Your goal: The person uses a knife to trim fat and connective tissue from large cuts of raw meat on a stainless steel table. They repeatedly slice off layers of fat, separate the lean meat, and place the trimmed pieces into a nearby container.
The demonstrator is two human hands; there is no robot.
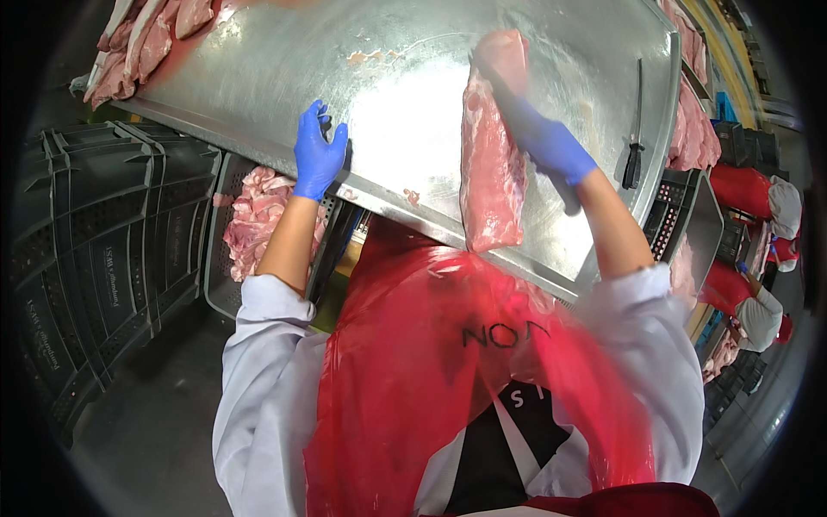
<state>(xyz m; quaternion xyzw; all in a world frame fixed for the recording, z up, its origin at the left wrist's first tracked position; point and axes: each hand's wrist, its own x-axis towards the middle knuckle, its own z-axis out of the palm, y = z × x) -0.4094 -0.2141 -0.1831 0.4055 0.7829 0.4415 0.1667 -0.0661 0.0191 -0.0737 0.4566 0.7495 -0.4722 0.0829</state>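
A long pink piece of boneless pork loin [493,172] lies lengthwise on the metal worktable [413,52], its near end at the front edge. On the loin's right side is my right hand [553,142], blue-gloved, closed and smeared by motion. From it a dark, narrow, blurred shape that looks like a knife blade [493,73] reaches over the far part of the meat; its handle is hidden in the glove. My left hand [319,155], also gloved in blue, is held above the table's front edge, left of the loin. Its fingers are loosely bent, the thumb stands apart, and nothing is in it.
A thin rod with a black handle [633,164] lies along the table's right rim. More meat pieces [155,43] are at the far left. Below the front edge stands a crate of meat trimmings [258,215]. Dark crates [95,250] are stacked left; co-workers [745,194] stand at right.
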